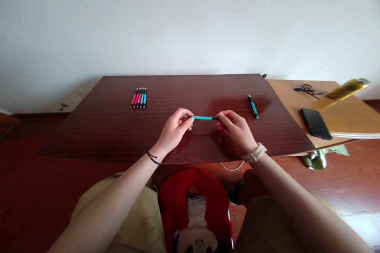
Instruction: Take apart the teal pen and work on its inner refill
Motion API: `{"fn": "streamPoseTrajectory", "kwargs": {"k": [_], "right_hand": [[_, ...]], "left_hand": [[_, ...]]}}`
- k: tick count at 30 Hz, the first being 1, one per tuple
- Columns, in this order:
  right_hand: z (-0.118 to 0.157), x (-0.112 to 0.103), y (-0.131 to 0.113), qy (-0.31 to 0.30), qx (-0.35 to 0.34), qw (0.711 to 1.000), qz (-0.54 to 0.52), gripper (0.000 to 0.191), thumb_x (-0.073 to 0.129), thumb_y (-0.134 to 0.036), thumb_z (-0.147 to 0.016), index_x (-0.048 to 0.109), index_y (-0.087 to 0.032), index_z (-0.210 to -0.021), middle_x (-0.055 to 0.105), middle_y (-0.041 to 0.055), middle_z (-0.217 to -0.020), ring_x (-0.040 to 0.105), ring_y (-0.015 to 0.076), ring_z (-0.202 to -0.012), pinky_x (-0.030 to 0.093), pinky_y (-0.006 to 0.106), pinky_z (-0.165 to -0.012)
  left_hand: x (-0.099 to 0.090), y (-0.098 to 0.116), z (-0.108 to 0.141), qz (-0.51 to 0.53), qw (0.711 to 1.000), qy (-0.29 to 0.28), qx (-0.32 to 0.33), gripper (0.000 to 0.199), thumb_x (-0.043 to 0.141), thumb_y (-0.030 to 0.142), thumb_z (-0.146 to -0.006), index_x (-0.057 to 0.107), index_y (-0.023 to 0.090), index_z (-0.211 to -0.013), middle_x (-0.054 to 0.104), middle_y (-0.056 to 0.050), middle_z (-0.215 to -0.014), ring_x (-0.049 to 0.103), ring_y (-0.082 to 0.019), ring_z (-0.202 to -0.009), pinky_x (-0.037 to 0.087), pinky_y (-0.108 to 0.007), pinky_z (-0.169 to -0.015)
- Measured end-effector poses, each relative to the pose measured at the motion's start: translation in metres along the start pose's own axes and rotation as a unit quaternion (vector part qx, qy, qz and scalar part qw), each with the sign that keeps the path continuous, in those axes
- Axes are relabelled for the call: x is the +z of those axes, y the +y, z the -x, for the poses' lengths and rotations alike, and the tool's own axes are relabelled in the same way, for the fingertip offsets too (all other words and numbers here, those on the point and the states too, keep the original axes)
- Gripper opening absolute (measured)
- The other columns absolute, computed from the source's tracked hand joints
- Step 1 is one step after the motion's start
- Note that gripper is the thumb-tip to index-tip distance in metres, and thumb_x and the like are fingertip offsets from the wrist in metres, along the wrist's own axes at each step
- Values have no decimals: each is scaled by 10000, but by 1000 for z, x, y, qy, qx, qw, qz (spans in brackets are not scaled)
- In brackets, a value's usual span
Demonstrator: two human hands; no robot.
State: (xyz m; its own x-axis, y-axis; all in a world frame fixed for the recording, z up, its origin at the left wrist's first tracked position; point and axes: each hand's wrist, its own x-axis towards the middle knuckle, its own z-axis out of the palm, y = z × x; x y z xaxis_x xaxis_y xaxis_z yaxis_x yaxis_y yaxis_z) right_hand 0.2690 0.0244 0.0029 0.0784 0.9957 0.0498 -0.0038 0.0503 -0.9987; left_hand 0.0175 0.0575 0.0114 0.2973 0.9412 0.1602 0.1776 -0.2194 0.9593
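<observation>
Red plush (196, 209) in lap, both hands pinching teal pen (203, 118)

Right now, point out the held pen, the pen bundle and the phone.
Held pen (203, 118), head view, teal barrel between both hands.
Pen bundle (139, 98), head view, middle of the row.
Phone (316, 123), head view, screen centre.

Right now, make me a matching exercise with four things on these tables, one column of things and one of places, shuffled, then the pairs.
Things:
1. teal pen with black ends
2. bundle of pink and teal pens
3. single teal pen
4. black flat phone

Places:
A. lying on the light wooden table
B. far left of the dark table
C. held between left hand and right hand
D. right side of the dark table

Pairs: 1-C, 2-B, 3-D, 4-A
</observation>
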Motion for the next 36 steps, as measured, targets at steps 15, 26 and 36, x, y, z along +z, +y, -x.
{"fn": "streamPoseTrajectory", "kwargs": {"k": [15,26,36], "right_hand": [[3,10,-1,-34,22,997,-69,379,904,-565,-889,767,-233,-1008,729,11,-963,678,151,-867,559,281,-798],[0,12,6,-29,23,998,-51,391,896,-586,-892,774,-231,-1003,756,23,-985,710,166,-880,580,300,-822],[-3,11,16,-92,-54,993,58,296,764,-510,-1021,832,-268,-1178,823,44,-1055,737,212,-932,564,361,-877]], "left_hand": [[-9,6,5,-17,998,46,-34,506,738,641,-1007,672,200,-768,700,-11,-624,629,-123,-541,557,-276,-619],[-15,2,5,-55,998,-5,-4,295,766,486,-1004,794,198,-951,775,-29,-837,701,-146,-759,540,-258,-719],[-17,-6,7,-79,994,33,-64,722,571,754,-1045,721,190,-620,603,-17,-510,555,-118,-487,436,-266,-558]]}}
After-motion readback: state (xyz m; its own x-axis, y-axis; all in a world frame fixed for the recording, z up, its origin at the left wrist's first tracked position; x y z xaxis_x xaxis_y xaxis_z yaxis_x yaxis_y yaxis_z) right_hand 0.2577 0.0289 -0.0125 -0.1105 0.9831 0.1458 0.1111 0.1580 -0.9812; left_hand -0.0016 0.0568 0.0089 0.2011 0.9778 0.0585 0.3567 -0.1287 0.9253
